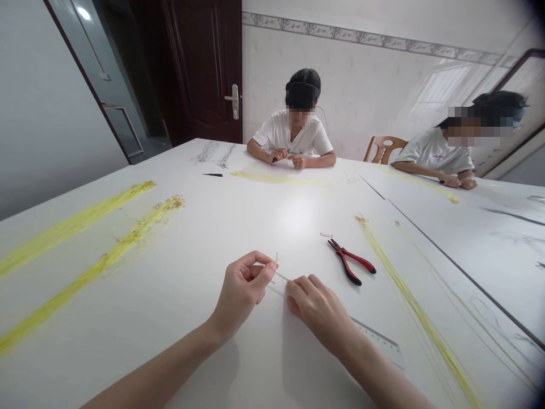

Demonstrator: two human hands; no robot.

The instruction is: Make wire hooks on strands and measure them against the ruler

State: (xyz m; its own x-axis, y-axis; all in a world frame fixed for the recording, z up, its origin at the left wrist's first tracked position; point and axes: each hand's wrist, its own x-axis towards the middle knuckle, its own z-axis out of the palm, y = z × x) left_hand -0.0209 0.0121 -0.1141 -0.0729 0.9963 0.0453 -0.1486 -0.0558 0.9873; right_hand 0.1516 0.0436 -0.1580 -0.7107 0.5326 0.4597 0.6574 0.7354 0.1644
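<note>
Between the thumb and index finger of my left hand (244, 287) is a small fish hook (276, 258), its thin end poking up above the fingertips. My left hand is closed in a pinch at the far end of a clear ruler (377, 334). My right hand (317, 301) lies over the ruler, fingers bent and closed against it, covering its middle part. Any thin line between the two hands is too fine to make out. Red and black pliers (349, 261) lie beyond my right hand, jaws pointing away. A small pink-red clip-like loop (326, 234) is near their tip.
Bundles of yellow line with hooks at their ends lie at left (128, 241) and right (409, 295). A seam (460, 264) crosses the white table. Two people, one opposite (292, 133) and one at right (443, 147), work at the far edge. Black tweezers (213, 175) lie there.
</note>
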